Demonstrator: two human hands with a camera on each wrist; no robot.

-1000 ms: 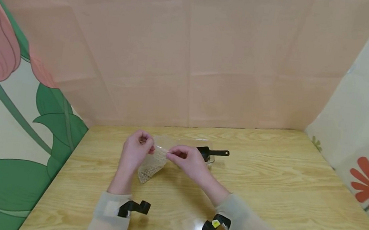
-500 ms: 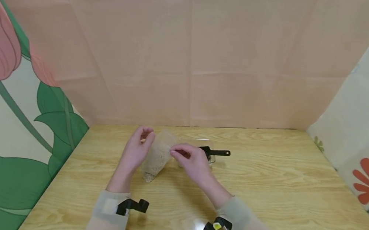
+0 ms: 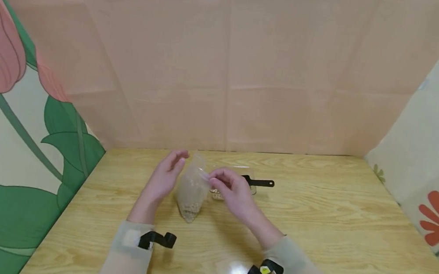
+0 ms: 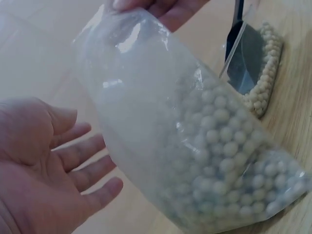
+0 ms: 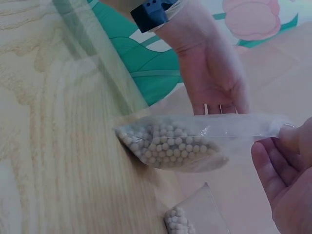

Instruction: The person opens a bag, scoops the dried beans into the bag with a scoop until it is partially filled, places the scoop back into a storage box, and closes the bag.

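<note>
My right hand [image 3: 234,191] pinches the top edge of a clear plastic zip bag [image 3: 191,191] between thumb and fingers. Small round cream beads [image 4: 229,146] fill the lower part of the bag, whose bottom corner meets the wooden table. Beside the bag, my left hand [image 3: 164,176] has its fingers extended and holds nothing; in the left wrist view its fingertips [image 4: 114,187] come close to the bag's side. The right wrist view shows the bag [image 5: 170,146] hanging from the right thumb and fingers, with the left hand [image 5: 214,83] behind it.
Behind the right hand stands a clear container [image 3: 217,195] with more beads. A black scoop [image 4: 246,61] lies in it, its handle [image 3: 262,183] sticking out to the right. The wooden table [image 3: 334,218] meets a pink backdrop [image 3: 289,73] at the back.
The left hand has let go of the bag's top edge and opened its fingers. The bag has swung rightward and turned, still held by the right hand.
</note>
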